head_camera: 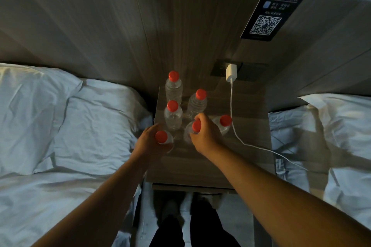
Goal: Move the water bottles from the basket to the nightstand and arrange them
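Dial set on the nightstand [200, 166] top, 12 o'clock at the wall. Six clear, red-capped water bottles stand on it, all in the half nearer the wall and mostly left of centre.

Rear bottle [173, 86] at 11 o'clock, near the wall edge; middle-right bottle [197, 101] between 11 and 12 o'clock; middle-left bottle [173, 115] at 10 o'clock; right-front bottle [224, 123] just off centre toward 1 o'clock.

Left hand [148, 142] at 9 o'clock, at the left edge; fingers curled round the body of the left-front bottle [161, 137], cap exposed above the grip.

Right hand [204, 134] near centre; thumb and fingers closed about the neck of the centre-front bottle [196, 126], cap visible between them; the right-front bottle sits just beside this hand.

White charger [231, 72] plugged into the wall at 1 o'clock; its cable [241, 142] runs down across the top and off at 4 o'clock; QR card [271, 16] on the wall above. White bedding at 9 o'clock [60, 126] and at 3 o'clock [337, 136].
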`<act>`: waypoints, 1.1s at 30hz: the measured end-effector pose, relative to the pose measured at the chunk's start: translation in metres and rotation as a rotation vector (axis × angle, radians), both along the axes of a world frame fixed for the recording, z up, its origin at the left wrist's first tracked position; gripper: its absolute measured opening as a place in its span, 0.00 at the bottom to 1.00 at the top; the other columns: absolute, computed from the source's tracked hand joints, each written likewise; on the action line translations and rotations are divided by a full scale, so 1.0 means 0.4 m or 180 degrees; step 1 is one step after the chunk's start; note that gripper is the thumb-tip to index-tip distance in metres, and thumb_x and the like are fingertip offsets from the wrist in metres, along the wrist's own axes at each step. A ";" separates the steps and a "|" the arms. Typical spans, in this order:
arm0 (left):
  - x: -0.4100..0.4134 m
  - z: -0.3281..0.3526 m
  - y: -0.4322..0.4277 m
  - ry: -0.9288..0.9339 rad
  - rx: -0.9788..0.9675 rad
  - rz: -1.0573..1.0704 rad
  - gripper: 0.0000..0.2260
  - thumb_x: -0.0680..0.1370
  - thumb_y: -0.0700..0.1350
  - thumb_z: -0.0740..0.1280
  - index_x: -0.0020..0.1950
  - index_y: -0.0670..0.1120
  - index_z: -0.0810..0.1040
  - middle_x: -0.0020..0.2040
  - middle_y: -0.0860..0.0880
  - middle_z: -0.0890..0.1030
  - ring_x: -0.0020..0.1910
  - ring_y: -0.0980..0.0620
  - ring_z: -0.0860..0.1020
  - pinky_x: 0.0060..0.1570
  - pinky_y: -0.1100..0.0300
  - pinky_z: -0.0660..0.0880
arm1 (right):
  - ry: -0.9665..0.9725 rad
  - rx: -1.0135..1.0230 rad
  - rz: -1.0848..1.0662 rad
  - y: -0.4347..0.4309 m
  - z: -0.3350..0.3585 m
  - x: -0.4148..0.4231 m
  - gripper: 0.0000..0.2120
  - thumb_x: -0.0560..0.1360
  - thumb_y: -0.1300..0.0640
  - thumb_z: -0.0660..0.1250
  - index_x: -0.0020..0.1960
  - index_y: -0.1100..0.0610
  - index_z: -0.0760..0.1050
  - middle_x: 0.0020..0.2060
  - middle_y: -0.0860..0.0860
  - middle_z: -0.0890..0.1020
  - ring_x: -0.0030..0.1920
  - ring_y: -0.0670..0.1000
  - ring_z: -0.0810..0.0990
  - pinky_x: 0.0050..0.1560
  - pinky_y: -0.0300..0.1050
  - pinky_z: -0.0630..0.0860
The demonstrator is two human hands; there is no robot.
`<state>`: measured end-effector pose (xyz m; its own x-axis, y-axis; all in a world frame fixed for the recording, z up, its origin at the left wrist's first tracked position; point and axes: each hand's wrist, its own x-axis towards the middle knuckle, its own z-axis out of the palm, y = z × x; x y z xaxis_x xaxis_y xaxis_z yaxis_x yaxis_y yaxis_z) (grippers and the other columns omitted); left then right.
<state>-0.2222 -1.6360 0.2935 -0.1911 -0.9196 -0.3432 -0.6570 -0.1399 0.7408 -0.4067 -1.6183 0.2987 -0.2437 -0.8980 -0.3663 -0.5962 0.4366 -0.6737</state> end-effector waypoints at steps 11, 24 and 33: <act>0.004 0.004 -0.005 -0.0034 0.0193 -0.0003 0.17 0.66 0.47 0.79 0.51 0.55 0.78 0.47 0.55 0.82 0.48 0.54 0.81 0.51 0.53 0.79 | 0.0216 0.0147 -0.0055 -0.008 0.006 0.006 0.20 0.74 0.56 0.71 0.61 0.54 0.67 0.53 0.52 0.77 0.49 0.50 0.76 0.48 0.46 0.75; 0.123 0.273 0.067 0.0683 0.0314 0.0266 0.15 0.62 0.54 0.76 0.45 0.62 0.79 0.43 0.53 0.82 0.45 0.51 0.82 0.51 0.45 0.78 | -0.0542 -0.0212 -0.0181 0.158 0.289 -0.024 0.05 0.74 0.59 0.68 0.48 0.52 0.74 0.44 0.45 0.78 0.47 0.45 0.79 0.44 0.34 0.72; 0.162 0.429 0.201 0.1447 0.0201 0.0177 0.15 0.74 0.29 0.69 0.42 0.51 0.82 0.36 0.57 0.85 0.33 0.64 0.79 0.35 0.72 0.74 | -0.1142 -0.0558 -0.0767 0.375 0.439 -0.024 0.11 0.74 0.61 0.70 0.51 0.47 0.75 0.50 0.48 0.82 0.52 0.46 0.81 0.52 0.41 0.78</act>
<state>-0.1574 -1.5557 0.4651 -0.2860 -0.9128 -0.2916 -0.2576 -0.2199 0.9409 -0.4164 -1.4684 0.4743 -0.3385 -0.8873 -0.3133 -0.2076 0.3952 -0.8949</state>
